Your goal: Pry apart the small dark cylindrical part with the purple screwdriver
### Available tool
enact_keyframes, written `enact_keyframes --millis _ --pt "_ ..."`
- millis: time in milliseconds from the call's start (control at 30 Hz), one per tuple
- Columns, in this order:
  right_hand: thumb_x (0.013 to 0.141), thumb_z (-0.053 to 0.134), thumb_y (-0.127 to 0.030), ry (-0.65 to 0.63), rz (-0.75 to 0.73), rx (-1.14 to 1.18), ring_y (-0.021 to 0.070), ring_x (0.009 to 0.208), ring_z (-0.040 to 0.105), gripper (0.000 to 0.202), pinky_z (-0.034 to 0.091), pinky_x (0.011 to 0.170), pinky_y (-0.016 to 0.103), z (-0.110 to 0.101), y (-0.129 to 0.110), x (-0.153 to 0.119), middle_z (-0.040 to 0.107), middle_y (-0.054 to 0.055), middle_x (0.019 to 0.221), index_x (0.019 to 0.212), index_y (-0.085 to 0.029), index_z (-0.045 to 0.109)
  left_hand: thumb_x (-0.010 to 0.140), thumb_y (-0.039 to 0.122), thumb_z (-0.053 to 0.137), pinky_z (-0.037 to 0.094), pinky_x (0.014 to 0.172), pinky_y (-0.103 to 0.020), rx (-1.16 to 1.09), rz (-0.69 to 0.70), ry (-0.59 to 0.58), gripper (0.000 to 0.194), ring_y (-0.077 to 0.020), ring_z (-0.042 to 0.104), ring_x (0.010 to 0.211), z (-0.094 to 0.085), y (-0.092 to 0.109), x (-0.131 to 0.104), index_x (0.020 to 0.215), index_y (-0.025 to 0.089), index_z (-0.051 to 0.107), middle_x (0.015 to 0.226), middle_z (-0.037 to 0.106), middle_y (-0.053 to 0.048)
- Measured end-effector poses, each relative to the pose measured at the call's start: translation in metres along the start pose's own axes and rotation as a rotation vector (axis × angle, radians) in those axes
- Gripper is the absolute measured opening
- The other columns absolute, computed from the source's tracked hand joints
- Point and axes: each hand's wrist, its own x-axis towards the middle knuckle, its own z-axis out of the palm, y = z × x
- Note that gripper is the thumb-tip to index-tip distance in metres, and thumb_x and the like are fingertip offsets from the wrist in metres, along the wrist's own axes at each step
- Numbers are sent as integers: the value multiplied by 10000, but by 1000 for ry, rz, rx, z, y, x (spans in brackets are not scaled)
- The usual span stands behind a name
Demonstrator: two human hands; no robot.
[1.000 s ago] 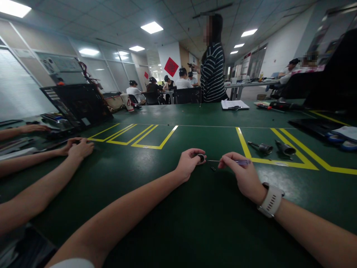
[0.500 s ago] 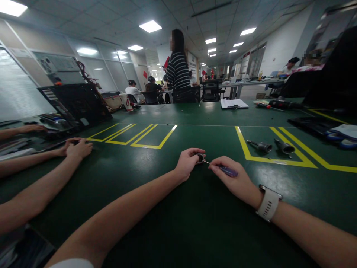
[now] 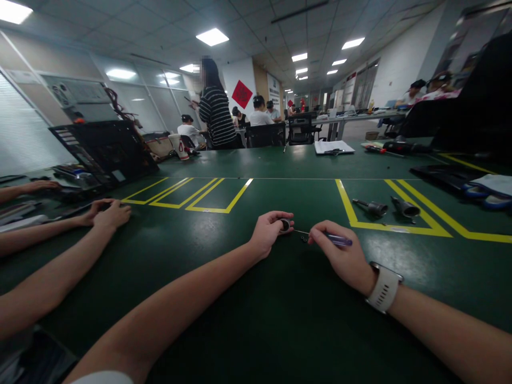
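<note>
My left hand [image 3: 267, 232] is closed around a small round metal piece [image 3: 285, 225], whose dark hollow opening faces right. It looks like the cup of a hole saw, but the fingers cover most of it. In my right hand [image 3: 340, 250] is a screwdriver with a purple, see-through handle [image 3: 339, 240]. Its thin shaft points left, and the tip sits just outside the opening. Small dark parts [image 3: 304, 239] lie on the table beneath the shaft; their kind is too small to tell. Two metal hole saws [image 3: 375, 208] with shanks rest inside a yellow taped area to the right.
Yellow tape outlines [image 3: 208, 209] mark the green table [image 3: 224, 298]. A clipboard with paper [image 3: 334, 147] lies at the far edge, with a red-handled screwdriver [image 3: 376, 150] to its right. Another person's hands [image 3: 112, 213] are at work on the left. A black panel [image 3: 108, 152] stands behind them.
My right hand has moved slightly right, drawing the screwdriver tip out of the metal piece. Small dark parts now show on the table. A standing person in the background has moved left.
</note>
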Motion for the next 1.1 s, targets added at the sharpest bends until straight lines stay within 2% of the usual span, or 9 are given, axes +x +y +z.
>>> enact_keyframes --millis 200,333,533,633,767,933,1100 --pt "798 506 -353 155 293 312 137 509 500 289 390 525 272 1 21 9 511 -20 488 561 -190 533 746 -16 502 533 866 -381 20 -8 29 214 -170 637 891 3 2 -2 849 117 633 1062 621 -96" --pt "786 530 -357 148 370 394 120 470 473 286 368 485 254 4 30 11 490 -33 468 553 -191 525 729 -17 511 518 886 -396 11 0 -4 227 -183 625 925 1 2 -2 864 119 633 1049 620 -96" --pt "788 521 -350 223 363 355 116 454 464 286 355 465 244 5 35 10 475 -39 455 548 -194 511 696 -30 479 509 890 -404 1 -13 -19 283 -206 605 972 -1 2 -1 874 118 640 1043 617 -101" --pt "789 520 -359 213 370 333 123 467 476 281 362 476 250 5 37 11 490 -37 469 561 -194 523 690 -20 484 511 881 -397 -6 -9 -20 284 -213 604 976 -1 2 -1 882 116 644 1005 627 -102" --pt "798 498 -362 166 338 194 132 472 479 291 360 490 262 3 29 9 485 -37 463 559 -197 522 694 -3 509 509 881 -393 -2 3 -25 278 -209 604 971 -3 -2 1 897 123 650 971 641 -94" --pt "827 425 -354 44 191 -75 139 493 482 330 347 509 273 0 10 5 484 -22 481 543 -202 493 707 24 548 508 886 -389 -4 27 -40 288 -197 608 958 -7 -7 4 957 135 640 978 641 -86" --pt "844 401 -347 12 123 -161 138 485 474 349 324 494 274 1 8 4 474 -19 490 537 -202 482 701 32 577 502 892 -394 5 27 -11 265 -183 619 913 -5 -7 4 936 133 648 974 641 -81"
